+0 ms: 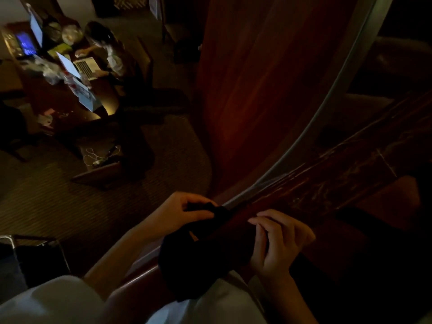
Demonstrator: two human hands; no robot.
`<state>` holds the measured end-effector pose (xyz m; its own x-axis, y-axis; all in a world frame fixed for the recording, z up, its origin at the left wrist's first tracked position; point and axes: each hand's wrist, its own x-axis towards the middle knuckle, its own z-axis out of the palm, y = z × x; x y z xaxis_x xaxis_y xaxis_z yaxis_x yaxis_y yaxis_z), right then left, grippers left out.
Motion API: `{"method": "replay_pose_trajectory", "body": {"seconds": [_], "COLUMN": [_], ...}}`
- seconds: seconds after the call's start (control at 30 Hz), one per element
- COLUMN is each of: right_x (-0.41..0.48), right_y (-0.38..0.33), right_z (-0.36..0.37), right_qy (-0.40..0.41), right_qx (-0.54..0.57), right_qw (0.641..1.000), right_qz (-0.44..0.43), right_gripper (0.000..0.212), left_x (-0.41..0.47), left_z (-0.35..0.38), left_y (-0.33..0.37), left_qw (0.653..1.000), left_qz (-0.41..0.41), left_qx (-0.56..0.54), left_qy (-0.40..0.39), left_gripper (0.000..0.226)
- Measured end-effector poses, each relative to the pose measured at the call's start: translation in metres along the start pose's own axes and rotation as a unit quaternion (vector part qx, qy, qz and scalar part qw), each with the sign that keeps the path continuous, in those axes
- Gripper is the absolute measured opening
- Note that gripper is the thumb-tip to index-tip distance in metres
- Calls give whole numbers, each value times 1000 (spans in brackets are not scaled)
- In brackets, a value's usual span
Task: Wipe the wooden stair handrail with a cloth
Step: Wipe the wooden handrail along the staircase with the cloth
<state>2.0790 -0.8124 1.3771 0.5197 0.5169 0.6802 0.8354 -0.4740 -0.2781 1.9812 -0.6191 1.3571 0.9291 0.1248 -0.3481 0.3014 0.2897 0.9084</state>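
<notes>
Across the wooden handrail [327, 181], close to the person's body, lies a dark cloth [205, 253], bunched and stretched between both hands. The left hand [184, 213] pinches the far end of the cloth between thumb and curled fingers, just at the left edge of the rail. The right hand [280, 242] sits on top of the rail with its fingers curled tight, holding the near end of the cloth; the light is too dim to tell how much of the fabric is inside the palm. The rail's top is dark red and shows pale scratches running along it toward the upper right. A grey curved strip [327, 94] follows the rail's left side, and beyond it stands a tall reddish wood panel [245, 78]. A white sleeve [58, 300] fills the lower left corner.

Far below, on a striped carpet [70, 195], stands a dark bench [105, 108] crowded with papers, bags and several lit screens. An open laptop [85, 66] rests near its right edge, and a seated person [109, 50] leans over it with a hand on the keys. A metal frame [14, 242] shows at the left edge, near the sleeve.
</notes>
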Motion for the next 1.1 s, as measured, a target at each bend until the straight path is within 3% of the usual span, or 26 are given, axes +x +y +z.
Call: {"method": "replay_pose_trajectory", "body": {"seconds": [0.37,0.57,0.7,1.0,1.1], "right_x": [-6,-5,-6,-1,0], "right_y": [4,5,3,4,4], "right_z": [5,4,4,6,7], "right_qy": [17,13,17,31,38], "right_qx": [-26,-5,-2,-9,-4], "right_qw": [1000,1000,1000,999,999], "right_qz": [1,0,0,-6,-6], "right_gripper": [24,22,22,23,24], "left_x": [64,9,-18,94,119], "left_z": [50,3,-12,60,80], "left_y": [31,-8,-24,69,96], "left_qw": [997,985,980,946,948], "left_qz": [57,27,14,209,232], "left_qx": [30,170,193,238,204], "left_qy": [47,26,50,69,82], "left_gripper": [9,15,16,22,21]}}
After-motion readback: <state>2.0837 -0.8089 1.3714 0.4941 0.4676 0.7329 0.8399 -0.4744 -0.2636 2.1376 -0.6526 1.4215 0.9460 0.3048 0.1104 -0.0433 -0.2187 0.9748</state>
